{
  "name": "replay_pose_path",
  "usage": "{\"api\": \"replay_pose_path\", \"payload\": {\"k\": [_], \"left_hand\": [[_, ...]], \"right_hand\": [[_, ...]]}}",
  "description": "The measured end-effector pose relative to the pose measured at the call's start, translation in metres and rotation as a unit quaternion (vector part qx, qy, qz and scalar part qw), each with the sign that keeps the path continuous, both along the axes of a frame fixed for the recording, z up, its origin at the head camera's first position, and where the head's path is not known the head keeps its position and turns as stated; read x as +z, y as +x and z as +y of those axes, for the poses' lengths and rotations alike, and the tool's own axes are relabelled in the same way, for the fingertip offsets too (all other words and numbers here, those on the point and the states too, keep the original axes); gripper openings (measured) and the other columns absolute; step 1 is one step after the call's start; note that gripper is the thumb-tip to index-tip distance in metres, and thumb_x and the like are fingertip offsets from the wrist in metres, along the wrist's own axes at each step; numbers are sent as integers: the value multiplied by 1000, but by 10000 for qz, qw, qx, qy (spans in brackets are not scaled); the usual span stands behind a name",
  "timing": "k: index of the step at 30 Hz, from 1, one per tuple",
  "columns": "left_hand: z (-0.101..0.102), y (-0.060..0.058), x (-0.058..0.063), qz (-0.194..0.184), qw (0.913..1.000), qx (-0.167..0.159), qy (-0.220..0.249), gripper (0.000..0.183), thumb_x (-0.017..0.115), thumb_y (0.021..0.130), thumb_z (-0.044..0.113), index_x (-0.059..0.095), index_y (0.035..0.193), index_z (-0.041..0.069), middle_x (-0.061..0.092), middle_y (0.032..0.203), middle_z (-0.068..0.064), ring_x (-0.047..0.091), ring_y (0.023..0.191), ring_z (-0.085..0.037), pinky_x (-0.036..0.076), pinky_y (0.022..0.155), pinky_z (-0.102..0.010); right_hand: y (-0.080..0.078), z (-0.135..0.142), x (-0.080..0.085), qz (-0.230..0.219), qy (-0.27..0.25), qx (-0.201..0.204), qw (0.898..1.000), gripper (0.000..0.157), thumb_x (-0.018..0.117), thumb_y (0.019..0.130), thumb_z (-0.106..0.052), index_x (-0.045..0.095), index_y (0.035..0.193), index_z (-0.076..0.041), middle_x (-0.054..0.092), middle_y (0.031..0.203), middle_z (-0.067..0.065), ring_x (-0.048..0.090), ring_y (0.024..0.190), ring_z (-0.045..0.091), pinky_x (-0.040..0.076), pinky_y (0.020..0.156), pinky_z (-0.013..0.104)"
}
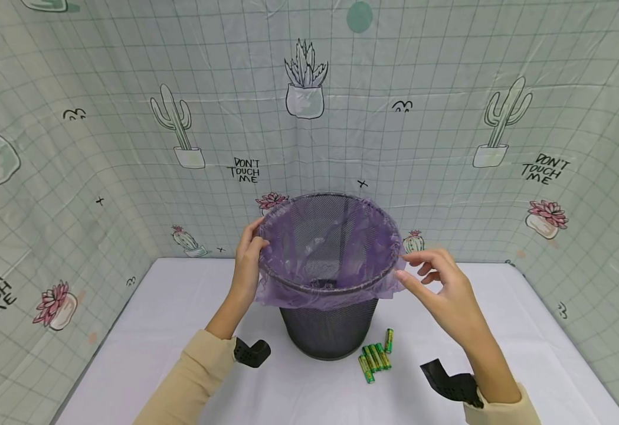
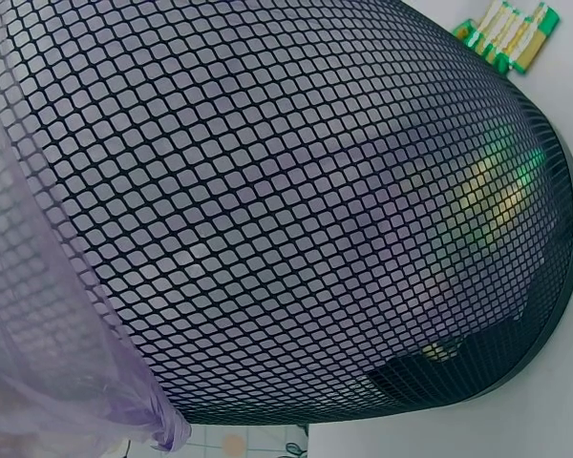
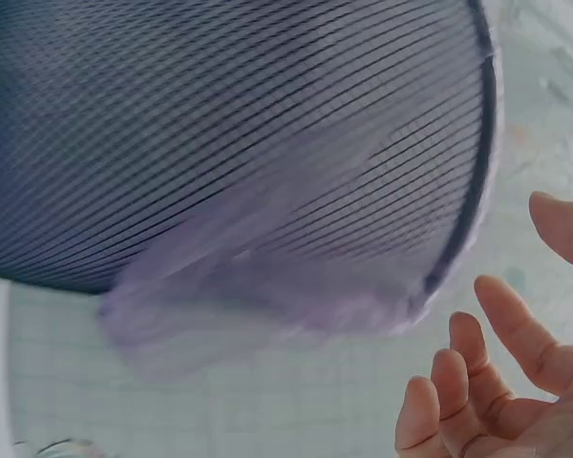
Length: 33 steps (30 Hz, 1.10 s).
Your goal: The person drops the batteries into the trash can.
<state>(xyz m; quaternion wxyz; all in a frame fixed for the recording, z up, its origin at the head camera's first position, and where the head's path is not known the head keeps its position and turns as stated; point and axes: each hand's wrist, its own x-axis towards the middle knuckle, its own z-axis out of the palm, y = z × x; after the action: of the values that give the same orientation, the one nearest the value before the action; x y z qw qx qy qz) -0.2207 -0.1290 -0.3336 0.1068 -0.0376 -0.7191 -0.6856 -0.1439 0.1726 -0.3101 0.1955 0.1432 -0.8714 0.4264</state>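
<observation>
A black wire-mesh wastebasket (image 1: pixel 327 330) stands upright, lined with a thin purple bin bag (image 1: pixel 309 300) folded outward over its rim. My left hand (image 1: pixel 246 262) grips the rim at the left, its thumb over the edge and fingers outside. At the right side, my right hand (image 1: pixel 447 289) has its thumb and forefinger spread right by the rim and the bag's overhang. In the right wrist view that hand (image 3: pixel 516 382) shows nothing between its fingers, and the bag (image 3: pixel 267 296) hangs loose along the mesh. Through the mesh (image 2: pixel 248 172), the left wrist view shows blurred green-yellow shapes.
Several green-and-gold batteries (image 1: pixel 375 357) lie on the white tabletop (image 1: pixel 182 330) in front of the basket, toward the right. Behind stands a backdrop (image 1: pixel 362 141) printed with a grid and cacti. Black camera mounts (image 1: pixel 253 353) stick out from both wrists.
</observation>
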Motion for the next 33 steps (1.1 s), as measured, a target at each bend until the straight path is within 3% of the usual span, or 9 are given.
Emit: {"api": "replay_pose_path", "payload": {"k": [7, 17, 33], "left_hand": [[0, 0, 2, -58, 10000, -18, 8, 55, 38, 87, 16, 36, 142, 11, 22, 153, -5, 17, 142, -18, 19, 113, -42], [0, -2, 2, -56, 10000, -12, -27, 54, 37, 87, 16, 36, 141, 13, 23, 153, -3, 20, 141, -19, 21, 112, -43], [-1, 0, 0, -44, 10000, -49, -18, 54, 37, 88, 16, 36, 142, 14, 23, 153, -3, 20, 141, -19, 21, 112, -43]], "right_hand": [[6, 16, -37, -631, 10, -343, 9974, 26, 61, 89, -22, 61, 109, -5, 55, 103, 4, 44, 83, 0, 40, 72, 13], [8, 24, -90, -1701, 182, -648, 9831, 33, 61, 88, -32, 62, 110, -7, 58, 103, 7, 46, 81, 4, 43, 69, 22], [1, 20, -143, -2908, 100, -804, 9533, 40, 61, 87, -33, 61, 111, -1, 58, 101, 9, 50, 89, 19, 40, 70, 28]]}}
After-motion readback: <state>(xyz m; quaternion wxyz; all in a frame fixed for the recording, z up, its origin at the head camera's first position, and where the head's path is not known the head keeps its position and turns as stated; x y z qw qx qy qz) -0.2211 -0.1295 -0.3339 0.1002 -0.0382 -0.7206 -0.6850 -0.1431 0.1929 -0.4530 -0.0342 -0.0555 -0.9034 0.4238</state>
